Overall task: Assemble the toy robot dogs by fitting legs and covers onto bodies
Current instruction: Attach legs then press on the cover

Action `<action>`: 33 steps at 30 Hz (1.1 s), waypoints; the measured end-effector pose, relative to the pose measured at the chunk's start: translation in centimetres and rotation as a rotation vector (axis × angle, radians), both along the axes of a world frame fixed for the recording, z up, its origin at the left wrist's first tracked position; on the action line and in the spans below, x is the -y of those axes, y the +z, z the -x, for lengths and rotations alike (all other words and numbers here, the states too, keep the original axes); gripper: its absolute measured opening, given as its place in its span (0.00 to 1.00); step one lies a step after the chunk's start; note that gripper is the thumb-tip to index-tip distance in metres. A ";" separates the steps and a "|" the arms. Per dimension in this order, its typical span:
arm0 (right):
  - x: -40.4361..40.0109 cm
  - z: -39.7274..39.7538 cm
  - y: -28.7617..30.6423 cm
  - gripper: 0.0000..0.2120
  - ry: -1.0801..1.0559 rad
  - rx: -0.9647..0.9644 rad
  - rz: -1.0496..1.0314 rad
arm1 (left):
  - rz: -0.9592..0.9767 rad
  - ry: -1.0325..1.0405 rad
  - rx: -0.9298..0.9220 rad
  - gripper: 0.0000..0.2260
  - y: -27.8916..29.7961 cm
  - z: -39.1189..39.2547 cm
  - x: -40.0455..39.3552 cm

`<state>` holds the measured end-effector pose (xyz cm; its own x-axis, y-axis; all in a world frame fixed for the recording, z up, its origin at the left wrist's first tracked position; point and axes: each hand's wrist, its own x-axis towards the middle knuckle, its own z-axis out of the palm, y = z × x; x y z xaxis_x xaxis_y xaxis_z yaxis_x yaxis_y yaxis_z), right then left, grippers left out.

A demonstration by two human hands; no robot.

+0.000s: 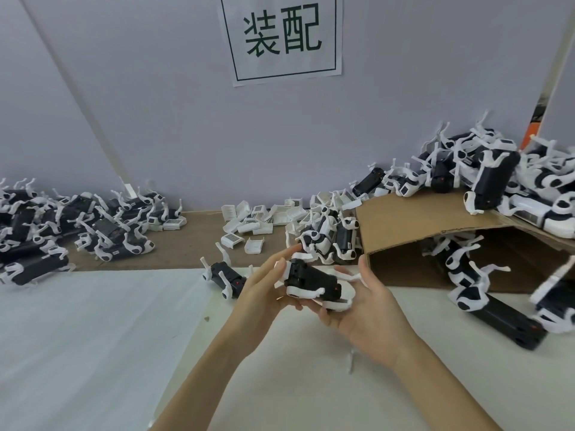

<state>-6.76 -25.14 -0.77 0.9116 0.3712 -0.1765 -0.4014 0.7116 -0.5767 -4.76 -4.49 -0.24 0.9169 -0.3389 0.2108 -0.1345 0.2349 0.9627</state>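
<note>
A black toy dog body [314, 279] with white legs and a white cover under it is held above the table's middle by both hands. My left hand [264, 293] grips its left end, fingers curled over the top. My right hand [370, 312] cradles its right end from below, palm up. Another black body with white legs [224, 276] lies on the table just left of my left hand. Loose white covers [249, 225] are scattered behind, near the wall.
A heap of legged dog bodies [62, 225] fills the far left. A cardboard box [441, 241] lies open on its side at the right, with many dogs [497, 178] piled on and inside it. A small white part [351, 360] lies below my right wrist.
</note>
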 end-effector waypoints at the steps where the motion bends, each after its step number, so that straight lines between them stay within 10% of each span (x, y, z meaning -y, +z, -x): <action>1: 0.1 0.0 -0.1 0.32 -0.013 -0.018 -0.016 | -0.018 0.002 0.010 0.19 0.0 0.0 0.0; 5: 0.3 -0.2 -0.3 0.17 -0.101 -0.088 -0.066 | -0.013 -0.034 0.000 0.21 0.1 0.5 -0.1; 23: -1.0 0.5 -0.9 0.28 0.201 -0.220 -0.007 | -0.133 0.277 0.297 0.14 1.8 2.9 3.0; 33: -1.0 -0.2 -0.7 0.24 -0.163 -0.047 -0.098 | -0.132 0.395 0.086 0.16 0.7 1.0 1.9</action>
<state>-6.58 -24.16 -1.49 0.9527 0.2365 -0.1909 -0.3010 0.8212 -0.4848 -5.78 -6.42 0.49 0.9627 0.0062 0.2706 -0.2706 0.0247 0.9624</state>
